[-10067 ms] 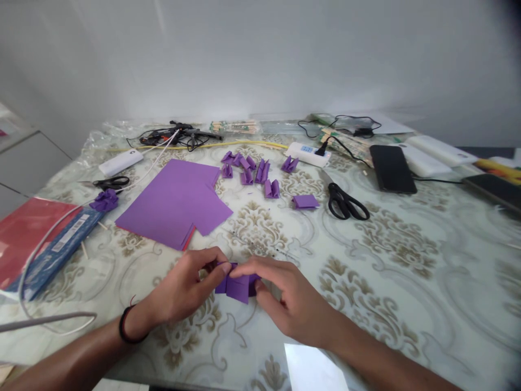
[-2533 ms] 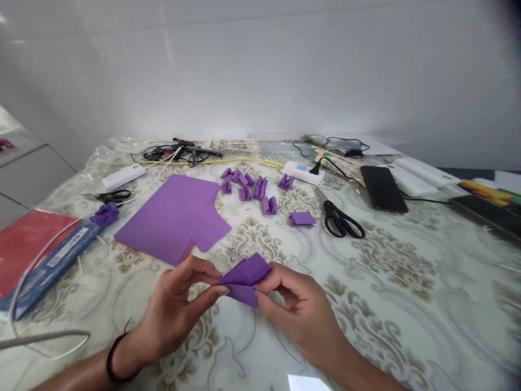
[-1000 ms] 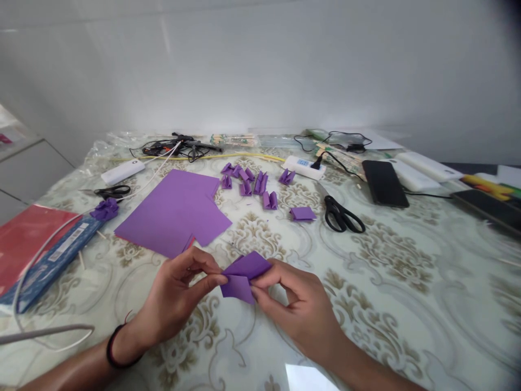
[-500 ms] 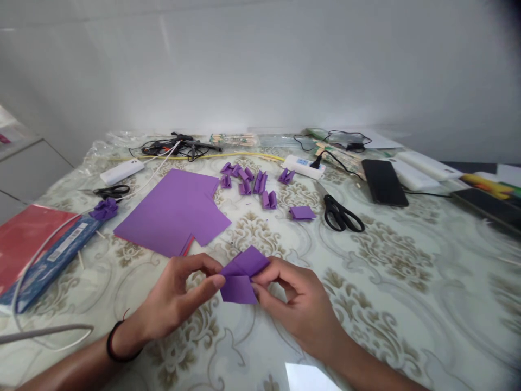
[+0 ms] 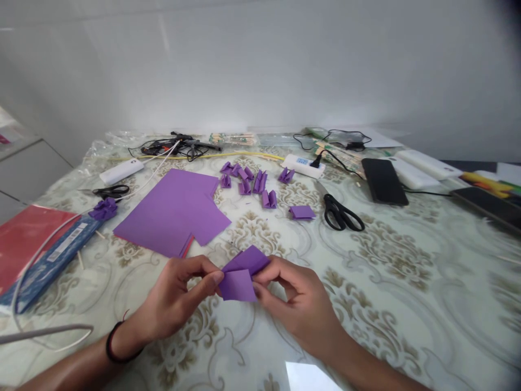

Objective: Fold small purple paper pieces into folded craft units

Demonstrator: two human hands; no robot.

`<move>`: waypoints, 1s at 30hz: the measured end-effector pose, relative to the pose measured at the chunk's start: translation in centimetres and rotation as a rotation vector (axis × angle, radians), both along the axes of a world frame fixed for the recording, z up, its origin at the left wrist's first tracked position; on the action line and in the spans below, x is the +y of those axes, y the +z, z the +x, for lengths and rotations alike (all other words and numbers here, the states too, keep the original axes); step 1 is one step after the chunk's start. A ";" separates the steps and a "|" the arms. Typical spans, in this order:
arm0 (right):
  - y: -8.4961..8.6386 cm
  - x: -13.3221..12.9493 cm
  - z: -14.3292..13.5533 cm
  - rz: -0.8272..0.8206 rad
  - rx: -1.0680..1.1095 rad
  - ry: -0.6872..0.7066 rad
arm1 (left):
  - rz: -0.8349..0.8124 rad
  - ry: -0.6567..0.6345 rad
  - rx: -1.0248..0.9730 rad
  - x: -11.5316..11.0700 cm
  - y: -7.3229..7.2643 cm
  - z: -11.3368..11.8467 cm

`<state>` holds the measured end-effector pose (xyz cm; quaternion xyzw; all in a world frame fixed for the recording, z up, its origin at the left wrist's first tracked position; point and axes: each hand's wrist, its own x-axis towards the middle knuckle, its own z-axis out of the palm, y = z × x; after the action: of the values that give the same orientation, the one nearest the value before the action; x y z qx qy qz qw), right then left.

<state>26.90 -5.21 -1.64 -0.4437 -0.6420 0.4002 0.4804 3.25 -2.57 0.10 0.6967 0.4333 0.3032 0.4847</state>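
A small piece of folded purple paper [image 5: 238,285] is held between my two hands above the patterned tabletop. My left hand [image 5: 179,296] pinches its left edge between thumb and forefinger. On the other side, my right hand [image 5: 295,296] grips the right edge the same way. One flap slants up at the back, and a squarish flap faces me in front. Beyond the hands lie several folded purple paper pieces [image 5: 269,199], and a flatter folded purple piece [image 5: 302,212] is nearer the scissors. Large purple sheets [image 5: 171,209] are spread to the left.
Black-handled scissors [image 5: 342,212] lie to the right, near a black phone [image 5: 385,182]. A white power strip [image 5: 304,165] and tangled black cables [image 5: 179,146] are at the back. A second pair of scissors [image 5: 112,191], a crumpled purple piece [image 5: 103,208] and a blue packet [image 5: 52,258] lie left.
The front flap of the folded purple paper has lifted and tilted slightly toward the back, covering more of the flap behind. Both hands keep their pinch and have barely moved.
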 end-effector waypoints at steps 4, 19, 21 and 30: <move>-0.1 0.1 0.0 -0.009 0.007 0.000 | -0.016 -0.023 -0.023 0.1 0.0 0.0; 0.0 0.3 0.0 -0.019 0.023 -0.050 | 0.299 0.066 -0.041 0.5 -0.8 0.3; 0.1 0.3 0.0 0.044 -0.025 -0.061 | 0.313 0.061 -0.018 0.7 -0.8 0.3; 0.1 0.1 0.0 0.194 -0.153 -0.035 | 0.268 -0.019 0.040 1.0 -0.7 0.5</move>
<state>26.94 -5.10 -1.57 -0.4357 -0.7046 0.2928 0.4775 3.76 -1.62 -0.55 0.7653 0.3917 0.3399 0.3814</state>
